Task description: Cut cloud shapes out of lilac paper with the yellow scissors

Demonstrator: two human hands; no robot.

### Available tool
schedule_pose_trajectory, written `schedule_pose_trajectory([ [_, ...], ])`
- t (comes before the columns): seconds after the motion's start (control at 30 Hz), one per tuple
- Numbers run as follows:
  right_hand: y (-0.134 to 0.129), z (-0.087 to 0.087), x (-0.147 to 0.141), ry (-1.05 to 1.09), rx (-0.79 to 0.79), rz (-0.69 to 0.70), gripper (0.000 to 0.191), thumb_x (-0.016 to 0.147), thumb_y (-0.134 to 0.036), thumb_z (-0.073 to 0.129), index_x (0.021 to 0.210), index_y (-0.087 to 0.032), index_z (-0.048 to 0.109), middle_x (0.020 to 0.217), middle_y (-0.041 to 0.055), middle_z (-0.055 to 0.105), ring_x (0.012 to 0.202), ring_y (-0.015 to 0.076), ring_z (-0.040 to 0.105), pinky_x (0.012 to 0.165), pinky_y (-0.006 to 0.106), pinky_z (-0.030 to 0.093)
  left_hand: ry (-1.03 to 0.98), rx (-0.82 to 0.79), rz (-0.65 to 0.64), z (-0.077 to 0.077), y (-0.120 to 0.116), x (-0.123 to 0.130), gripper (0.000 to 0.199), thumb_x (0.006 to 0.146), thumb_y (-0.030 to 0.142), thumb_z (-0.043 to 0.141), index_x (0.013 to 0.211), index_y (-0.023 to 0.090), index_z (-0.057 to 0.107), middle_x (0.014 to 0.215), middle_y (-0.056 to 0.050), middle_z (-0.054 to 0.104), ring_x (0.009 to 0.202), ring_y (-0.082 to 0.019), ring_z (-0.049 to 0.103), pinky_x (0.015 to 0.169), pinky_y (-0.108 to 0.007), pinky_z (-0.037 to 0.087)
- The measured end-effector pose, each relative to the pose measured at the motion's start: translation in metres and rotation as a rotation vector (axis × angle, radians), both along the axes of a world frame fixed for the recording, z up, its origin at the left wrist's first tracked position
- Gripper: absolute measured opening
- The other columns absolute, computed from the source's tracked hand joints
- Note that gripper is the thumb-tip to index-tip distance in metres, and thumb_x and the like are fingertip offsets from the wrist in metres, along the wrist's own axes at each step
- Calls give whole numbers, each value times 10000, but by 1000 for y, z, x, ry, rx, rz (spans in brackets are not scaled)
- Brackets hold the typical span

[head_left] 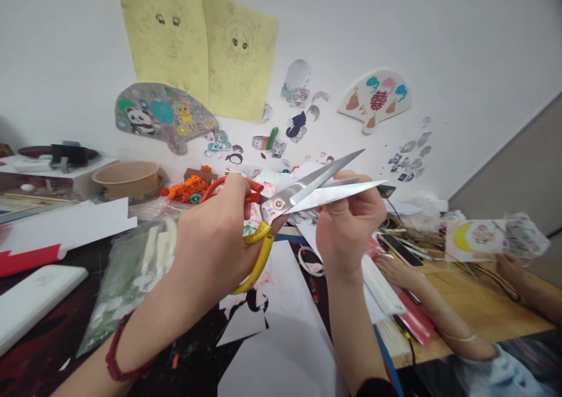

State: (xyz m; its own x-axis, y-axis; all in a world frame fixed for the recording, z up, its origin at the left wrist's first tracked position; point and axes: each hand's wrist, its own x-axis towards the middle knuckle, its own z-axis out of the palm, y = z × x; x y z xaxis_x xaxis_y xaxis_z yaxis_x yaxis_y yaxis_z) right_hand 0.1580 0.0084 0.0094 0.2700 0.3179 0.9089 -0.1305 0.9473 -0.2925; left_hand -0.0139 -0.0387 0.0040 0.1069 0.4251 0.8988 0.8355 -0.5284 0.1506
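Observation:
Scissors (281, 204) with one red and one yellow handle are held up in front of me, their blades parted and pointing right. My left hand (219, 233) has its fingers wrapped round the handles. A small piece of white paper (333, 194) lies along the blades. My right hand (349, 227) pinches the paper at its far side, close to the blade tips. Below the hands, white sheets (290, 327) and cut scraps (246, 324) lie on the dark table (193, 350).
At the left lie a plastic bag (132, 280), a white box (39, 303) and a round tan container (127, 177). Another person's arm (430, 297) rests at the right, near a phone (401, 250). Drawings (239, 63) hang on the wall.

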Motion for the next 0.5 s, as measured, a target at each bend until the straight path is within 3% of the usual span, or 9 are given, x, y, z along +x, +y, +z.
schedule_pose_trajectory([
  [0.27, -1, 2, 0, -45, 32, 17, 70, 808, -262, 825, 867, -278, 790, 787, -37, 733, 741, 114, 685, 668, 266, 549, 26, -14, 19, 1, -2, 0, 317, 941, 517, 572, 973, 234, 431, 702, -1, 646, 589, -211, 660, 496, -298, 374],
  [0.5, -1, 3, 3, -74, 63, 36, 99, 802, -237, 834, 873, -292, 792, 783, -46, 729, 750, 106, 672, 696, 277, 529, 32, -80, -44, 6, -6, -3, 280, 935, 457, 579, 933, 218, 435, 680, -22, 643, 556, -218, 630, 475, -306, 357],
])
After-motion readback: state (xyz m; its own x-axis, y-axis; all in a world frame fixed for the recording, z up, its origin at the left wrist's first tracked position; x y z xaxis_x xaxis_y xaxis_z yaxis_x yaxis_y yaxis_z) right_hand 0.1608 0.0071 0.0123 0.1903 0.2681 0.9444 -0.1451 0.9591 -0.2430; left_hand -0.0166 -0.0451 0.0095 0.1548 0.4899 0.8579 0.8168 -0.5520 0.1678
